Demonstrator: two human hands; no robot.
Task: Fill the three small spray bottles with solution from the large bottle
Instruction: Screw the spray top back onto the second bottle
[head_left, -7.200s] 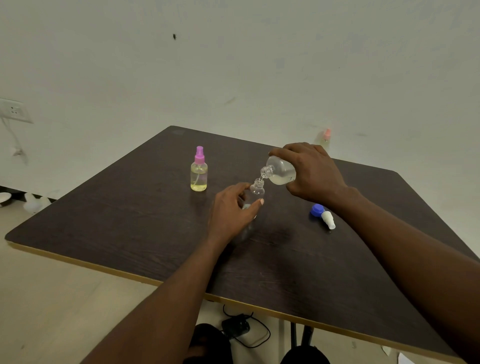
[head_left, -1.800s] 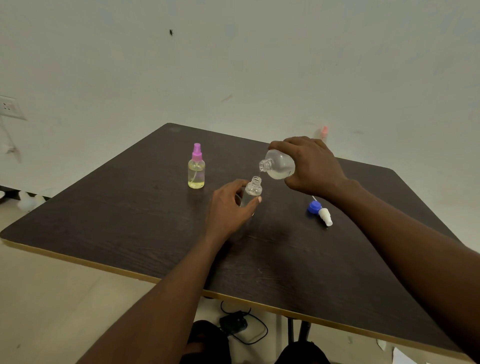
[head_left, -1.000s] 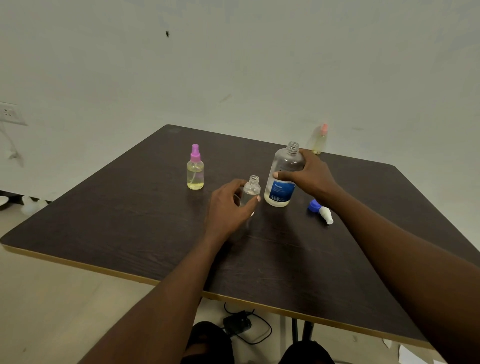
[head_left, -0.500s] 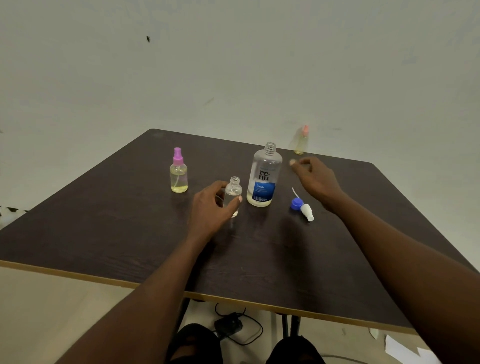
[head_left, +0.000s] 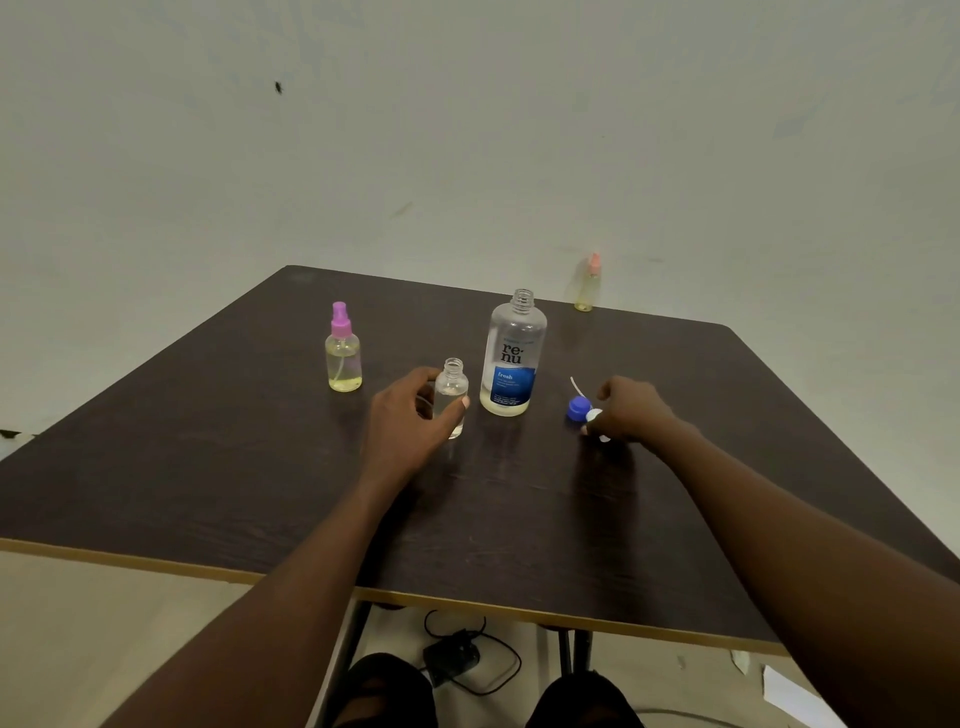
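The large clear bottle with a blue label stands upright and uncapped mid-table, a little liquid at its bottom. Just left of it my left hand grips a small open clear spray bottle standing on the table. My right hand rests on the table with its fingers closing on the blue and white spray cap, whose thin tube points away. A pink-capped spray bottle with yellowish liquid stands to the left. Another small bottle with an orange cap stands at the far edge.
The dark wooden table has a pale front edge. A bare wall rises right behind it. Below the table lie a black adapter with cable and my knees. Paper scraps lie on the floor at the lower right.
My right hand stopped pouring, stood the large bottle upright next to the small one, let it go and dropped onto the spray cap. My left hand kept its hold.
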